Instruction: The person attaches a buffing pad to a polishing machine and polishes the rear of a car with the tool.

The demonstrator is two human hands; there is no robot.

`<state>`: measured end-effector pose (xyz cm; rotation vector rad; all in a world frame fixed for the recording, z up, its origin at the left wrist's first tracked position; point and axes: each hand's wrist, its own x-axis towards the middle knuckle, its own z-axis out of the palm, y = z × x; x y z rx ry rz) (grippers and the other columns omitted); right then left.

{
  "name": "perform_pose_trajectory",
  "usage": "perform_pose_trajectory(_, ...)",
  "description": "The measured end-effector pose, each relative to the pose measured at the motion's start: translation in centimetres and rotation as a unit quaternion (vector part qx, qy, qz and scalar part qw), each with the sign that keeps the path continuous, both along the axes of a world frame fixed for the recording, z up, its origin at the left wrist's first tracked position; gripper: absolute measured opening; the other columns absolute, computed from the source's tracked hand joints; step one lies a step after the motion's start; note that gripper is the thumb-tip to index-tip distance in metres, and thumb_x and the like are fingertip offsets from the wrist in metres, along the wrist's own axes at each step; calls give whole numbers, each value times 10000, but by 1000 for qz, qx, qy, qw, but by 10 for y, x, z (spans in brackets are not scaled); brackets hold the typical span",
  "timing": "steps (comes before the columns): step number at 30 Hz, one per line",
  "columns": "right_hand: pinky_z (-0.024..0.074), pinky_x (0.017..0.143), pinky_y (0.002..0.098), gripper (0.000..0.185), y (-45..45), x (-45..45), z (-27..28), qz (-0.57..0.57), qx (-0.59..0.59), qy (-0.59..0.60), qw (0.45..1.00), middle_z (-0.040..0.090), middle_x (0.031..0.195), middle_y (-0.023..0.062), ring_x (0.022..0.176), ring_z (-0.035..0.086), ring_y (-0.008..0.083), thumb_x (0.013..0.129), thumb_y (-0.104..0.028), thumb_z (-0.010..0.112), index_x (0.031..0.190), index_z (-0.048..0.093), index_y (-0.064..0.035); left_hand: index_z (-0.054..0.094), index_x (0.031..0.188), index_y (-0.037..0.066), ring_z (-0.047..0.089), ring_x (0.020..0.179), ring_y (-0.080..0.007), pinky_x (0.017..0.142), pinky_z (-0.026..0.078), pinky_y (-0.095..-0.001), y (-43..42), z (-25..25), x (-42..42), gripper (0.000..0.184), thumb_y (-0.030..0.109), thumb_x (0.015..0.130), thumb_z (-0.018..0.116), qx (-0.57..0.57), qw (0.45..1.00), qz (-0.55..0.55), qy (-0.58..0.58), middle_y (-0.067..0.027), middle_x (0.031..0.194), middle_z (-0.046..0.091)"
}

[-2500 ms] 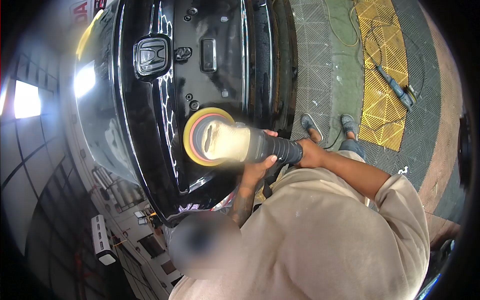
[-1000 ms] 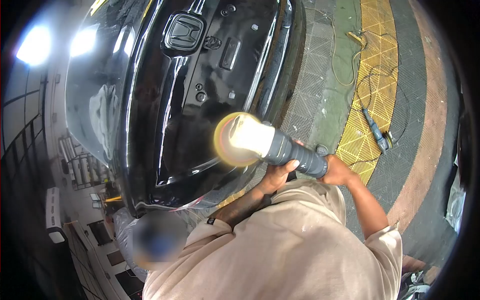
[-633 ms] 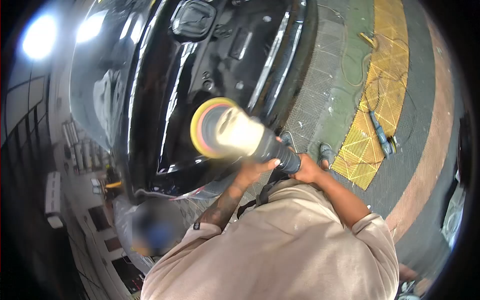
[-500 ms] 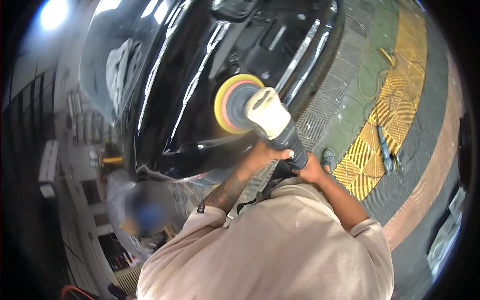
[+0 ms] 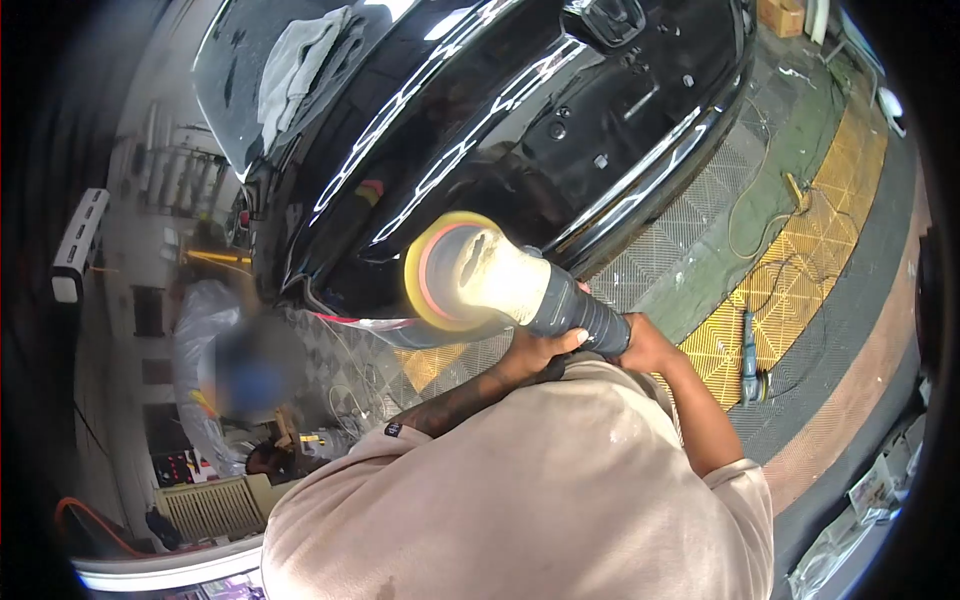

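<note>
- While held in both hands, slanting over the near corner of the black car (image 5: 520, 195): polisher (image 5: 505, 280), with round pad (image 5: 417, 285) toward the bodywork and ridged grip (image 5: 602, 325) toward the shirt (image 5: 540, 480).
- Wrapped round the polisher's dark body from below: left hand (image 5: 543, 353); thumb laid along the near side; fingers passing underneath, with only a trace of fingertip on the far side; impossible to tell whether spread or pressed together.
- Closed round the back end of the grip: right hand (image 5: 648, 345); fingers curled about it, mostly out of sight; spacing hard to tell.
- Yellow at the rim, pink and grey further in, slightly blurred: pad; hard to tell whether touching the paint or just clear of it; small patch of yellow and pink showing in the gloss beyond.
- Up at the top of the view, on the car: badge (image 5: 607, 20); to the left of it, crumpled on the glass, grey cloth (image 5: 300, 75).
- Lying on the floor to the right, well apart from both hands: blue second polisher (image 5: 749, 358), by the edge of the yellow tiles (image 5: 835, 215); alongside these, green strip (image 5: 780, 172).
- Off to the left: plastic sheet (image 5: 205, 345); farther out, white unit (image 5: 80, 243).
</note>
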<state>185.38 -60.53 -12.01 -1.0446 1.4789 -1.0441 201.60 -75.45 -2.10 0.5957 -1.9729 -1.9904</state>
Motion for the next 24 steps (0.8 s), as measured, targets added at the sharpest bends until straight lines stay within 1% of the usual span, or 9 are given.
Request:
perform_pose_trajectory(4, 547, 761, 326, 289, 3, 1, 14, 3, -6, -28, 1000, 741, 857, 113, 793, 681, 161, 659, -27, 785, 930, 701, 28, 466, 1367, 72, 520, 1241, -188, 1065, 441, -385, 9, 18, -2, 632, 131, 820, 776, 112, 993, 23, -12, -89, 1315, 545)
perform_pose_trajectory(6, 547, 769, 325, 298, 6, 5, 18, -40, 13, -50, 998, 742, 854, 111, 795, 679, 158, 646, -23, 782, 927, 701, 33, 480, 1362, 66, 522, 1218, -178, 1049, 445, -371, 7, 11, -1, 613, 134, 827, 773, 91, 996, 16, -4, -84, 1312, 548)
perform_pose_trajectory(7, 547, 769, 325, 298, 6, 4, 22, -35, 14, -48, 998, 742, 854, 111, 795, 679, 158, 646, -23, 782, 927, 701, 33, 481, 1364, 63, 523, 1219, -179, 1051, 442, -370, 6, 2, 1, 616, 144, 828, 774, 93, 996, 9, -8, -84, 1309, 549)
perform_pose_trajectory(9, 548, 846, 331, 363, 8, -1, 32, 5, 51, -25, 998, 764, 954, 150, 872, 712, 192, 652, -49, 798, 997, 723, 37, 489, 1361, 55, 524, 1232, -190, 1069, 430, -379, 4, -4, 5, 622, 163, 824, 784, 72, 997, -3, -12, -86, 1298, 556)
perform_pose_trajectory(12, 549, 827, 342, 373, 7, -3, 35, 29, 33, -20, 999, 761, 946, 162, 867, 713, 202, 643, -58, 796, 993, 717, 47, 492, 1355, 49, 524, 1240, -200, 1077, 425, -392, 9, 10, 11, 618, 171, 825, 786, 71, 997, 18, 12, -86, 1293, 561)
perform_pose_trajectory(17, 549, 798, 364, 374, 2, -1, 36, 41, 41, 22, 998, 753, 911, 190, 842, 724, 242, 625, -74, 793, 968, 716, 54, 408, 1410, 55, 503, 1312, -248, 1109, 414, -441, 8, 9, 25, 722, 145, 806, 794, 49, 997, 30, 45, -120, 1347, 542)
perform_pose_trajectory(21, 550, 788, 375, 355, 4, -2, 58, 16, 33, 40, 999, 745, 891, 216, 823, 731, 288, 623, -70, 790, 946, 717, 56, 403, 1412, 61, 495, 1317, -256, 1109, 417, -450, 4, 9, 24, 732, 144, 803, 800, 63, 996, 15, 66, -130, 1354, 532)
perform_pose_trajectory(23, 549, 789, 373, 356, 8, -5, 69, 16, 43, 34, 998, 745, 899, 217, 829, 731, 296, 626, -66, 790, 952, 716, 56, 400, 1413, 70, 496, 1313, -263, 1112, 416, -455, 7, 10, 19, 753, 167, 793, 815, 131, 987, 16, 91, -142, 1354, 527)
perform_pose_trajectory(24, 548, 790, 372, 358, 9, -6, 73, 16, 54, 29, 998, 745, 907, 218, 835, 730, 304, 628, -61, 789, 958, 715, 55, 400, 1413, 70, 496, 1313, -263, 1112, 416, -455, 6, 10, 18, 753, 167, 793, 815, 131, 987, 15, 91, -142, 1354, 527)
